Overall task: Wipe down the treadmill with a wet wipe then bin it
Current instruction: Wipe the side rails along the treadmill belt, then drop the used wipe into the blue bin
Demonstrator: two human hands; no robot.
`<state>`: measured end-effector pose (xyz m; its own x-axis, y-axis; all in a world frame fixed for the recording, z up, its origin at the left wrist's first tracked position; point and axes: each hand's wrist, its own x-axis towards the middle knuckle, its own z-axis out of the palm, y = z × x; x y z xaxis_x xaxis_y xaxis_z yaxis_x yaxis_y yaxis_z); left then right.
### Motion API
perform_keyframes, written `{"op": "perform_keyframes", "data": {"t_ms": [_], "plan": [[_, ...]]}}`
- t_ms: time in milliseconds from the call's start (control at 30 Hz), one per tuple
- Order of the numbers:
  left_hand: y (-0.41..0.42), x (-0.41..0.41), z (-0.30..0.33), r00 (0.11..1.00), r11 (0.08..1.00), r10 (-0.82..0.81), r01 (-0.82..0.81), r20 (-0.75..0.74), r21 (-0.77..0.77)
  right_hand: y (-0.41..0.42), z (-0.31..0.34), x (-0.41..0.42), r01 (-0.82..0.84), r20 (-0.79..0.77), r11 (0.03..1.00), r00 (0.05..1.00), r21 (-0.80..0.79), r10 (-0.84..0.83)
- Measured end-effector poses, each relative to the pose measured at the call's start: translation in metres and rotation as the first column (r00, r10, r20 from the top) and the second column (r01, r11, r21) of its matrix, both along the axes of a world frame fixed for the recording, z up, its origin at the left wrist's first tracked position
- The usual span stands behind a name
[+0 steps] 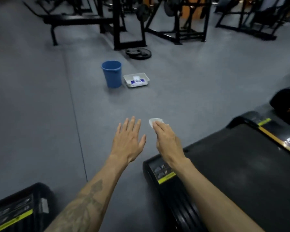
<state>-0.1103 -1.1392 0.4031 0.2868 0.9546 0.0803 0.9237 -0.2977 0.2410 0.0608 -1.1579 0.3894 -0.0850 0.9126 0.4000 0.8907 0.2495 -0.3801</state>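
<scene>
— What was seen of the hands?

— The left hand (130,142) was held out flat above the floor (40,97), its fingers straight and spread, with nothing carried in it. The right hand (168,139) was stretched out just beside it, and a crumpled white wet wipe (153,122) was pinched at its fingertips. The two hands were kept apart, with no contact between them.

— And where was the wipe placed with regard to the blue bucket (112,73)?

— It was held in the air, well short of the bucket, on the viewer's side of it and somewhat to the right. The bucket was stood upright on the floor, farther away than both hands.

— What else was noted around the bucket?

— A white tray (145,76) was set just to its right, with a pack of wipes (137,81) laid in it. Beyond the bucket a black weight plate (138,53) was laid flat, and dark gym frames (129,22) were ranged behind that. The treadmill (233,173) was seen nearer than the bucket, to the right, under the right forearm; a second machine's end (18,210) was seen nearer and to the left.
</scene>
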Motion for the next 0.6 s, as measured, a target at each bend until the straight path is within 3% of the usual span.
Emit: {"op": "perform_keyframes", "data": {"t_ms": [233, 600], "plan": [[0.055, -0.023, 0.123, 0.992, 0.992, 0.126, -0.126, -0.020, -0.013, 0.072, 0.111, -0.018, -0.086, -0.036, 0.995, 0.996, -0.051, 0.084], [0.096, -0.034, 0.381, 0.977, 0.976, 0.215, -0.215, 0.007, 0.029, 0.126, 0.361, -0.036, -0.176, -0.051, 0.981, 0.982, 0.078, 0.180]]}}
